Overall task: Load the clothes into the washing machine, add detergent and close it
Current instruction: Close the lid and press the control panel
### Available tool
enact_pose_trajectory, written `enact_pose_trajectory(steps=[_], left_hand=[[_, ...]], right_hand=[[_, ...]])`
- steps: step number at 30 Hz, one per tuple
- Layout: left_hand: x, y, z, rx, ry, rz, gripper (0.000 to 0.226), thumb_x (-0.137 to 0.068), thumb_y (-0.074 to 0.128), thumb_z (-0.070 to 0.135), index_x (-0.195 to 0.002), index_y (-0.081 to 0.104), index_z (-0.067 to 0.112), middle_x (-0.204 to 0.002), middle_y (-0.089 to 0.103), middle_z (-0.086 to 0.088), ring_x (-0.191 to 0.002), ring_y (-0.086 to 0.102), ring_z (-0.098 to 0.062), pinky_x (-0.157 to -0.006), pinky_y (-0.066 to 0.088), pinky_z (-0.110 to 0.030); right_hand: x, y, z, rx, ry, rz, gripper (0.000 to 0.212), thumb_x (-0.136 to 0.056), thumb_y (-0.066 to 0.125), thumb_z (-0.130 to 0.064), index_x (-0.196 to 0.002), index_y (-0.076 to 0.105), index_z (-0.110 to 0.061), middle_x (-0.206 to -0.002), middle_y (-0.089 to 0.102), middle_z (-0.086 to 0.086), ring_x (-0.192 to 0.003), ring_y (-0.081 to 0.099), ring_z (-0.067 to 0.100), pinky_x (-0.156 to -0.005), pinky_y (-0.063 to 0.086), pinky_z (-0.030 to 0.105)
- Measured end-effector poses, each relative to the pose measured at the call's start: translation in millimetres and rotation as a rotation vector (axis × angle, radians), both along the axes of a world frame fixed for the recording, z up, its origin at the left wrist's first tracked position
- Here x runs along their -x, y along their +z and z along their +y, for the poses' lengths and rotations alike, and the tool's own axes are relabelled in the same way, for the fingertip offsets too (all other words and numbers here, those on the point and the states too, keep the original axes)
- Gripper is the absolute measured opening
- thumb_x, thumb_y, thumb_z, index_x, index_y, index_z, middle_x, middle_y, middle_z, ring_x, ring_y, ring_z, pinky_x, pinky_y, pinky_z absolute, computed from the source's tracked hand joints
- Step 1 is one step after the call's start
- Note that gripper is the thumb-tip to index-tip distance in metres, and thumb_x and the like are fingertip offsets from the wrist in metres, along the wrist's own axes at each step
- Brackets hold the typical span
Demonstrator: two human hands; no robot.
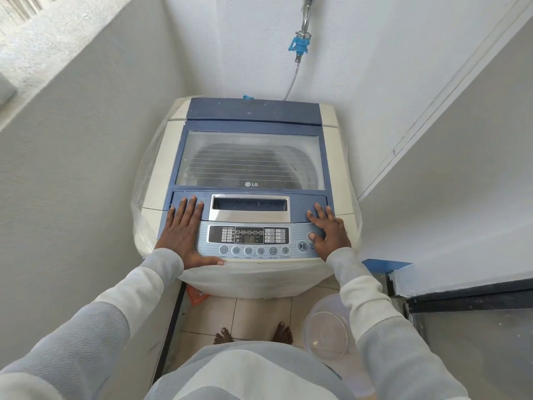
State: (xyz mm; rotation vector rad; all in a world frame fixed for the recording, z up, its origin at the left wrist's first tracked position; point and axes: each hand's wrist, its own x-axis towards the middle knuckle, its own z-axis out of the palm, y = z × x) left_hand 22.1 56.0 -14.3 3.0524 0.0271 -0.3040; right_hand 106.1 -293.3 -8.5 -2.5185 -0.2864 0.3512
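Observation:
A top-loading washing machine (161,168) with a blue frame stands in a narrow white alcove. Its lid (251,158) is down, and through the clear window a dark load shows dimly in the drum. My left hand (184,232) lies flat on the left end of the control panel (248,241), fingers straight and reaching the lid's front edge. My right hand (328,232) rests flat on the panel's right end, over the round buttons beside the start/pause key. Neither hand holds anything. No detergent container is in view.
White walls close in on both sides. A water tap with a blue fitting (300,47) and its hose hang on the back wall. A clear plastic bowl (326,327) sits on the tiled floor at my right, and an orange packet (196,295) lies beside the machine's base.

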Motion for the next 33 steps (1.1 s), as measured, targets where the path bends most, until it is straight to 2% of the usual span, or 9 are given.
enact_pose_trajectory(steps=[4,9,14,33], left_hand=[[-0.5,-0.5,-0.2,0.001,0.006,0.003,0.15,-0.041,0.037,0.104,-0.153,-0.003,0.012,-0.161,-0.008,-0.007,-0.147,-0.016,-0.026,-0.12,-0.003,-0.05],[0.8,0.5,-0.4,0.005,0.01,-0.006,0.15,-0.041,0.04,0.103,-0.153,-0.005,0.012,-0.161,-0.008,-0.007,-0.147,-0.016,-0.025,-0.119,-0.005,-0.048],[0.9,0.3,-1.7,0.008,0.02,-0.02,0.15,-0.04,0.042,0.102,-0.152,-0.004,0.013,-0.161,-0.006,-0.007,-0.147,-0.014,-0.026,-0.119,-0.005,-0.048],[1.2,-1.1,-2.3,-0.012,0.018,-0.028,0.149,-0.041,0.039,0.103,-0.153,-0.002,0.012,-0.161,-0.004,-0.008,-0.147,-0.012,-0.026,-0.119,-0.005,-0.047]], right_hand=[[8.1,-7.5,-0.6,0.038,0.037,-0.133,0.059,-0.092,0.053,-0.006,-0.147,0.037,-0.022,-0.159,0.021,-0.001,-0.15,0.009,0.022,-0.12,0.003,0.04],[12.3,-10.8,1.0,0.086,0.044,-0.183,0.059,-0.092,0.05,-0.006,-0.147,0.036,-0.021,-0.159,0.022,0.0,-0.15,0.011,0.023,-0.119,0.005,0.041],[16.6,-12.1,3.0,0.158,0.058,-0.204,0.064,-0.085,0.032,-0.022,-0.149,0.033,-0.021,-0.16,0.02,0.0,-0.15,0.011,0.025,-0.119,0.004,0.041],[19.4,-14.9,4.4,0.15,0.039,-0.235,0.062,-0.085,0.034,-0.02,-0.147,0.037,-0.018,-0.159,0.024,0.001,-0.149,0.015,0.027,-0.118,0.008,0.044]])
